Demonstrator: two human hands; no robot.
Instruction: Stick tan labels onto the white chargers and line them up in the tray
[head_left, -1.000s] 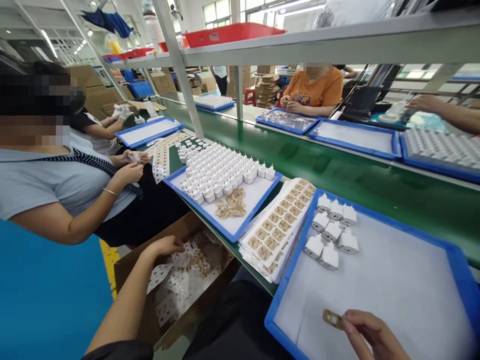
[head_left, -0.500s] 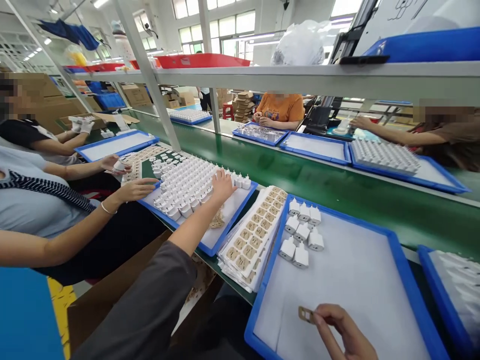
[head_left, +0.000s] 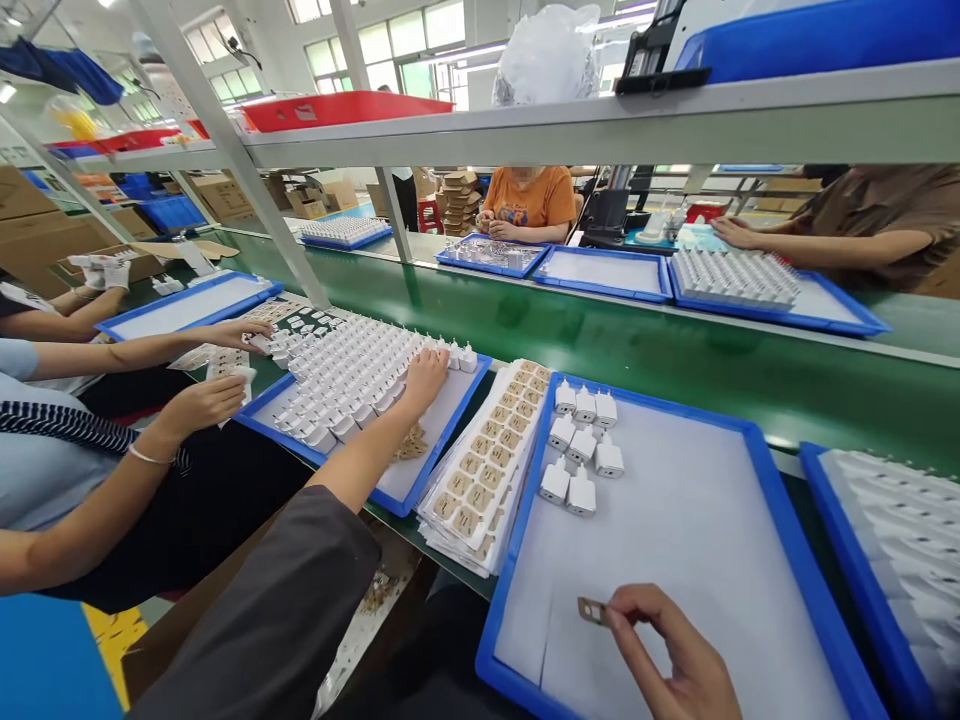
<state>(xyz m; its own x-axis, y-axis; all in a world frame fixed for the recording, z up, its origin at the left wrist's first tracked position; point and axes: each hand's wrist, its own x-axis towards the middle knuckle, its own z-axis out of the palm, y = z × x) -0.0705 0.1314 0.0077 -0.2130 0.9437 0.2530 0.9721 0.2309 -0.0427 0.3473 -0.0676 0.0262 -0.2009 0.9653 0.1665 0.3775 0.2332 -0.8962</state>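
Observation:
My left hand reaches across to a blue tray packed with rows of white plug chargers. Its fingers are curled down round a charger at the right end of the rows, mostly hidden by the hand. Between thumb and forefinger of my right hand is a small brown piece with cut-out holes, held above a second blue tray. Several white chargers stand in that tray's far left corner. Brown scraps lie beneath my left forearm.
Sticker sheets are stacked between the two trays. Another filled tray stands at the right. On my left a co-worker's hands work near the charger tray. A green belt runs behind, below a shelf.
My left hand's fingers have curled in at the chargers. The right hand still pinches the brown piece. The co-worker's far hand has moved to the chargers. The view has shifted slightly.

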